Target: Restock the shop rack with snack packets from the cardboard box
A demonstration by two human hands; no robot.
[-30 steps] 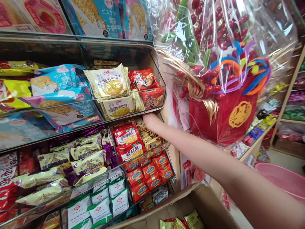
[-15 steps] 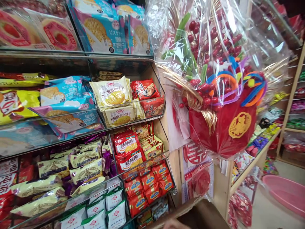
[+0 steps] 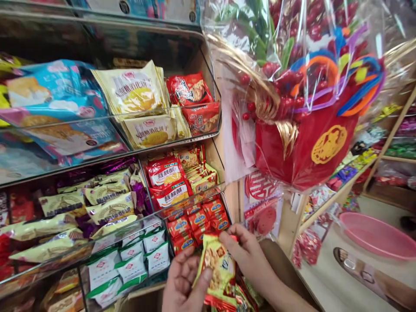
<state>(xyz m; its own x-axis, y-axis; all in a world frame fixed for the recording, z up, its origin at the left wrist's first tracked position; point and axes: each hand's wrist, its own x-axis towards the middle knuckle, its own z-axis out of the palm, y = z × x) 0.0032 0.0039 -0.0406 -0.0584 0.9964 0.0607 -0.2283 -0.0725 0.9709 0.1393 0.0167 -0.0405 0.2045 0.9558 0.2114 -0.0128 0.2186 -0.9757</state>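
Observation:
Low in the head view, both my hands hold a stack of small yellow-green and red snack packets (image 3: 218, 271). My left hand (image 3: 182, 281) grips the stack from the left, with its thumb pressed on the front packet. My right hand (image 3: 245, 253) pinches the top of the front packet with fingers and thumb. More packets of the same kind show under the stack. The hands are just in front of the lower shelf bin of small red packets (image 3: 198, 221). Above it sits a bin of red walnut-cake packets (image 3: 167, 182).
Clear-fronted shelf bins (image 3: 191, 138) full of biscuit and candy packs fill the left. A cellophane-wrapped red gift basket (image 3: 305, 125) hangs at upper right. A pink basin (image 3: 380, 236) lies on the floor at right. A cardboard box edge (image 3: 139, 294) is below my hands.
My right arm has drawn back from the middle shelf bin. Both hands have come up at the bottom holding the stack of packets. The view has tilted downward.

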